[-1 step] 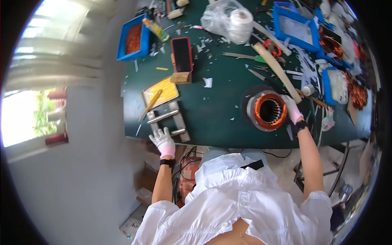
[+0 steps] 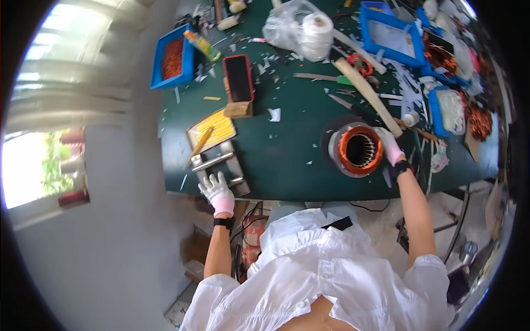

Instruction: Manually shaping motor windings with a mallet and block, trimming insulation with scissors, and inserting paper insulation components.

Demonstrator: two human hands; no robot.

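Note:
A stator with a ring of orange copper windings stands on a dark round base at the right front of the table, its slotted bore facing up. My right hand, in a white and pink glove, curves against its right side, with the fingertips partly hidden. At the left front, my left hand, gloved the same, has its fingers spread at the near left part of a metal frame with two crossbars. Whether those fingers touch the frame is hard to tell. A yellow stick lies across a yellow-filled tray behind it.
A red-edged phone leans by a wooden block. Blue bins stand far left and right. Scissors, a knife, a long pale rod and a white spool lie beyond the stator. White scraps litter the table.
The whole view has shifted slightly, so the table's things sit a little further left. My left hand is a little nearer the metal frame; my right hand stays at the stator.

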